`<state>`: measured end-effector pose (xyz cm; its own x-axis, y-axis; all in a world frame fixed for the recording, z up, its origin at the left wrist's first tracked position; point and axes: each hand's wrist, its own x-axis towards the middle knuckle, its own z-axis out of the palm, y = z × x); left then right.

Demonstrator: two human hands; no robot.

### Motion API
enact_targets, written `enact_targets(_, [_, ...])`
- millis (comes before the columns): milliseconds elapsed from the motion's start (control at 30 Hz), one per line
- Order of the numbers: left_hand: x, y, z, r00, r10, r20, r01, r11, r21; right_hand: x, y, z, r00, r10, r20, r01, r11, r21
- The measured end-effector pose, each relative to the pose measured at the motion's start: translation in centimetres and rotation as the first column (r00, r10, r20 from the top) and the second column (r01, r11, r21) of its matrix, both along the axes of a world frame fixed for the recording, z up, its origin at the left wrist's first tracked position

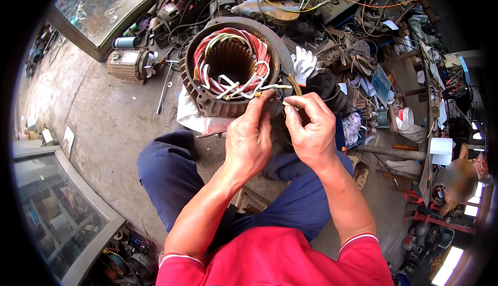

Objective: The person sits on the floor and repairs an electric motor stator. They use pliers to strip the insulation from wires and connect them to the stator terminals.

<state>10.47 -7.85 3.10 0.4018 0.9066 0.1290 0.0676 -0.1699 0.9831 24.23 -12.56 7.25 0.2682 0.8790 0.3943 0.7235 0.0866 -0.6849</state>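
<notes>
In front of my knees stands an open motor stator (282,52), its round metal housing lined with red and white bound windings (263,57). Several white-sleeved leads lie along the near side of the coil, and one lead (276,86) sticks out over the rim toward my fingers. My left hand (248,138) is closed in a pinch at the near right rim, on a thin wire with a yellowish end. Close beside it, my right hand (315,130) pinches a short pale sleeve piece (287,103) between thumb and forefinger. The fingertips are apart.
White work gloves (304,64) lie right of the stator. A small motor with a fan (127,65) and a metal T-handled rod (165,89) are on the floor at left. Cables and motor parts crowd the back and right. Another person (460,179) is at far right.
</notes>
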Motion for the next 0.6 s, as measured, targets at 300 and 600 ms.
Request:
enact_targets(300, [-0.1,0.12,-0.13,0.998,0.005,0.055,-0.005,1.0,-0.006,0.09,0.93,0.15,0.994,0.042,0.097,-0.043,0.999,0.012])
enact_targets(600, [0.06,0.13,-0.21,0.999,0.011,0.047,-0.012,1.0,0.022,-0.09,1.21,0.21,0.998,0.029,-0.058,-0.035,0.995,-0.095])
